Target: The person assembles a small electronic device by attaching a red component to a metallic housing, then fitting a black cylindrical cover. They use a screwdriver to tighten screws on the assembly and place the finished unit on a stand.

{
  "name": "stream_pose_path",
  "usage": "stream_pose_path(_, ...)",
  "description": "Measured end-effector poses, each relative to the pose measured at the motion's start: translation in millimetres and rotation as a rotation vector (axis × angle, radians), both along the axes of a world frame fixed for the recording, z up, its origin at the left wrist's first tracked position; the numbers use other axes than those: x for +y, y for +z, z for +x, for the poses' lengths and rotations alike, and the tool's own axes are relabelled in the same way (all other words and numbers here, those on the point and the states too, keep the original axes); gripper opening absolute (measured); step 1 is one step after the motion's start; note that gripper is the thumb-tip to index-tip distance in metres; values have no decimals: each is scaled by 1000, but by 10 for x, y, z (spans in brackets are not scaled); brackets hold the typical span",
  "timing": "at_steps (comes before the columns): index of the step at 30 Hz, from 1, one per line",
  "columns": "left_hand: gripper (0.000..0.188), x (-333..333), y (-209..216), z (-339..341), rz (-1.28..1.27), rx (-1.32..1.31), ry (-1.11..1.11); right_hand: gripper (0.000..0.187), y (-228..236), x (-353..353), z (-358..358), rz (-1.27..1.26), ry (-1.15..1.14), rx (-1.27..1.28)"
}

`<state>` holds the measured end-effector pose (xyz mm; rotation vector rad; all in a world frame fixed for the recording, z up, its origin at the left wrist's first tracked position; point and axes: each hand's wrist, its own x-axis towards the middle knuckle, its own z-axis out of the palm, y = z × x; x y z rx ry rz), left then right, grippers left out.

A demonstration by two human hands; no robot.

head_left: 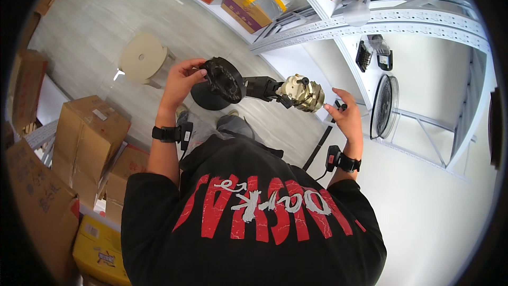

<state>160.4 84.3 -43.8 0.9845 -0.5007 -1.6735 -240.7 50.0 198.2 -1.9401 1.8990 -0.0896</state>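
Observation:
A fan head with its bare motor point(301, 94), cream and brass-coloured, lies across in front of me, its black neck point(262, 88) running left. My left hand point(186, 77) grips the rim of a black bowl-shaped housing point(226, 79) with thumb and fingers. Just below that, a flat round black base point(206, 98) shows in part. My right hand point(346, 116) is at the motor's right end, the thumb tip touching the front shaft point(324, 105). Its index finger stretches up, and the other fingers curl around the shaft's dark end, partly hidden.
A beige stool point(142, 58) stands on the floor at far left. Cardboard boxes point(90, 137) are stacked on the left, with a yellow box point(100, 249) below. On the right, metal shelving point(423, 24) holds a black fan grille point(384, 107) and small black parts point(375, 53). A black pole point(318, 147) slants near my right hand.

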Motion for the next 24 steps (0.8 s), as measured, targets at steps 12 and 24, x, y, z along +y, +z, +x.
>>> stream_pose_path(12, 32, -237, -12, 253, -37, -16, -94, 61, -205, 359, -388, 35, -346, 40)
stream_pose_path(24, 31, 51, 172, 32, -50, 4, -73, 48, -323, 446, -500, 9, -282, -34)
